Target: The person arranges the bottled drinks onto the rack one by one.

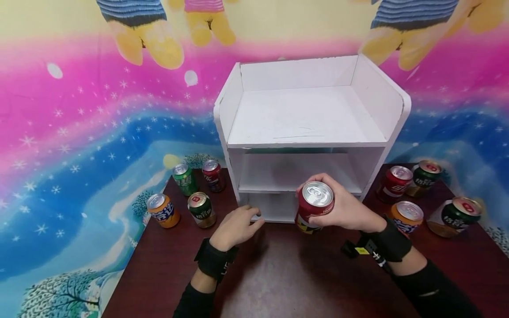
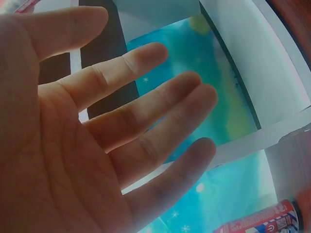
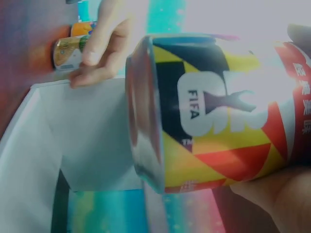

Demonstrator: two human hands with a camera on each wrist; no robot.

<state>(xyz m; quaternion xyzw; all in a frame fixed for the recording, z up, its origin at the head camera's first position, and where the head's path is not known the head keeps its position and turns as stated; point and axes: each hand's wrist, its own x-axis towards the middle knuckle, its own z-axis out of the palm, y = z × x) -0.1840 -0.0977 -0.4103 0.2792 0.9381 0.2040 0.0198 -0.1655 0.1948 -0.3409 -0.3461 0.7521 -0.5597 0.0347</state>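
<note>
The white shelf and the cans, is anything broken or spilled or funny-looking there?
The shelf looks a bit worn: thin dark lines, like scratches, run near the front of its top board, and its back rim looks chipped in spots. The cans on the table stand upright, and I see no spill.

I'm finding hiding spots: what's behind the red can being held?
Behind the red can is the white shelf, its lower boards partly showing; what the can covers can't be seen.

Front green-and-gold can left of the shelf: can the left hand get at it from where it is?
Likely yes. The left hand looks empty, fingers spread, just beside the green-and-gold can, and nothing visible stands between them.
</note>
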